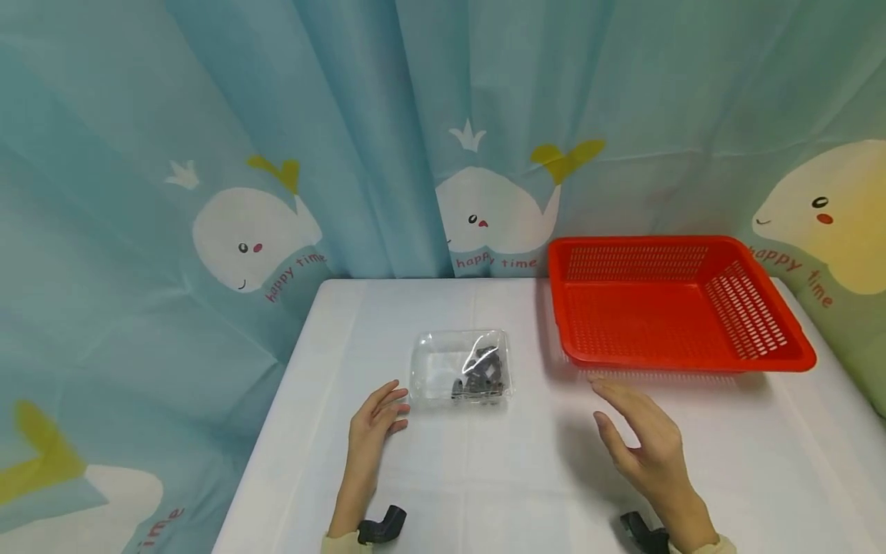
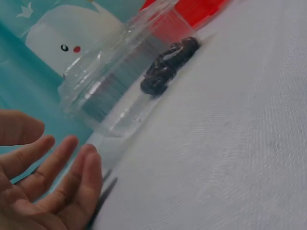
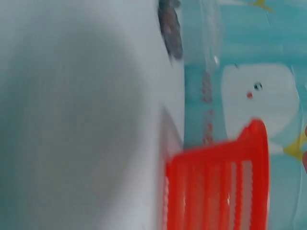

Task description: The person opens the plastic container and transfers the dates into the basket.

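Observation:
A clear plastic box [image 1: 432,369] stands on the white table, with several small dark pieces [image 1: 484,369] gathered in its right part. Just left of the box is my left hand [image 1: 374,423], its fingers loosely bent and nothing held. The left wrist view has those fingers [image 2: 62,167] spread a little short of the box wall. My right hand [image 1: 647,435] is held over the table in front of the red basket [image 1: 685,365], thumb apart from the straight fingers, with nothing between them. The right wrist view shows the basket's side wall [image 3: 211,187] and hardly any of the hand.
The red basket sits at the table's back right corner. Behind the table [image 1: 443,469] hangs a blue curtain [image 1: 360,138] printed with whales. A dark wrist mount [image 1: 383,525] is strapped to the left wrist, and another mount [image 1: 644,531] to the right.

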`<state>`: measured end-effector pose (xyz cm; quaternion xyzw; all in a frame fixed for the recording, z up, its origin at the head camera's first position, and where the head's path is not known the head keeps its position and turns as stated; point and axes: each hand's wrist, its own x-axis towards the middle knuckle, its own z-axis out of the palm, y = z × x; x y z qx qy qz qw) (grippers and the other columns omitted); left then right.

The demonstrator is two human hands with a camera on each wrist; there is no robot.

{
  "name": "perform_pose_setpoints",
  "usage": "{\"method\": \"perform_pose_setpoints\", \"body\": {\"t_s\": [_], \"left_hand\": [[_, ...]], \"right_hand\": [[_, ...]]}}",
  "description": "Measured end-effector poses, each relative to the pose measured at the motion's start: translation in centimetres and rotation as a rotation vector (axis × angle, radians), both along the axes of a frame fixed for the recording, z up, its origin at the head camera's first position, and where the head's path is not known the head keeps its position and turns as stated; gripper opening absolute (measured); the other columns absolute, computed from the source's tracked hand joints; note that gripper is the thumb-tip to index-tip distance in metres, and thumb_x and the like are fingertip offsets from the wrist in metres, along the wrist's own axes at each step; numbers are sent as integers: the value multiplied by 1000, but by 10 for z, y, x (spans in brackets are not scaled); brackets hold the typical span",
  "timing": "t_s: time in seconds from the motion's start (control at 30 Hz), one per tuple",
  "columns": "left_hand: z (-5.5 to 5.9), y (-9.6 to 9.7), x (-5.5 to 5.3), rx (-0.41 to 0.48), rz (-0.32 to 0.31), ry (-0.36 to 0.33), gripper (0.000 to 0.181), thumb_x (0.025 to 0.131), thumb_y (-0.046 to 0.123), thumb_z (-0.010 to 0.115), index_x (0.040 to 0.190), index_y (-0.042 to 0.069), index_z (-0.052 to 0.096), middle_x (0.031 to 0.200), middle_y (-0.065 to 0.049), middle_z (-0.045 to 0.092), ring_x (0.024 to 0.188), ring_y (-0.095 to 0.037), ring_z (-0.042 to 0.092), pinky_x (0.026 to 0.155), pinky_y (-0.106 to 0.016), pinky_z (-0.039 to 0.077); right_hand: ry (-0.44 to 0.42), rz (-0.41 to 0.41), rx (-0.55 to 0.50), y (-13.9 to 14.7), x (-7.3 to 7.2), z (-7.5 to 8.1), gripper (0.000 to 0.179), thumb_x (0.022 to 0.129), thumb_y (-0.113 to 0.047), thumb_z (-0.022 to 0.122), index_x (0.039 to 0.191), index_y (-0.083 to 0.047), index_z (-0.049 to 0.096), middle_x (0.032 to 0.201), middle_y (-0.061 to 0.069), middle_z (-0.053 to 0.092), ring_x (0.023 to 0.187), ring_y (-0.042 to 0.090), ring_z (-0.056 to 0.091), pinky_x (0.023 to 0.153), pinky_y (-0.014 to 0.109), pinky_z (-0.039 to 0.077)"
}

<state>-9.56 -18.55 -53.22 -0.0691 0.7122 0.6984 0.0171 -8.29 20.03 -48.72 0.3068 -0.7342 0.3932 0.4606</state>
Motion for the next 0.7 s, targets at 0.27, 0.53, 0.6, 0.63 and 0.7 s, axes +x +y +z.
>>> {"method": "perform_pose_setpoints", "body": {"t_s": [0.27, 0.53, 0.6, 0.63, 0.7], "left_hand": [[-7, 8, -6, 113, -56, -32, 41, 107, 15, 58, 145, 0, 54, 125, -15, 64, 100, -14, 70, 82, -24, 63], [-9, 14, -5, 199, -77, -72, 45, 106, 21, 61, 143, -3, 50, 115, -6, 67, 98, -12, 70, 83, -25, 64], [-9, 16, -5, 223, -71, -75, 46, 106, 22, 61, 143, -3, 49, 114, -5, 67, 97, -12, 70, 83, -26, 64], [-9, 17, -5, 236, -68, -76, 46, 106, 21, 61, 143, -4, 48, 114, -5, 67, 97, -13, 69, 83, -26, 64], [-8, 19, -7, 273, -61, -85, 46, 106, 20, 61, 143, -4, 48, 113, -5, 67, 96, -13, 69, 82, -27, 63]], "right_hand": [[31, 114, 44, -29, -14, -8, 37, 103, -22, 66, 110, 14, 73, 110, 22, 77, 104, 27, 72, 112, 22, 50], [-102, 72, 210, -54, -23, -14, 44, 108, -34, 57, 128, 3, 70, 124, 14, 75, 109, 30, 72, 118, 21, 43], [-140, 60, 248, -60, -25, -14, 45, 109, -36, 55, 132, 0, 69, 127, 11, 75, 111, 30, 72, 120, 22, 41], [-153, 56, 262, -63, -27, -14, 46, 109, -37, 54, 133, -1, 69, 128, 10, 74, 112, 29, 72, 120, 22, 40], [-173, 60, 282, -69, -30, -14, 46, 109, -38, 53, 134, -2, 68, 129, 9, 74, 113, 29, 71, 120, 24, 41]]}}
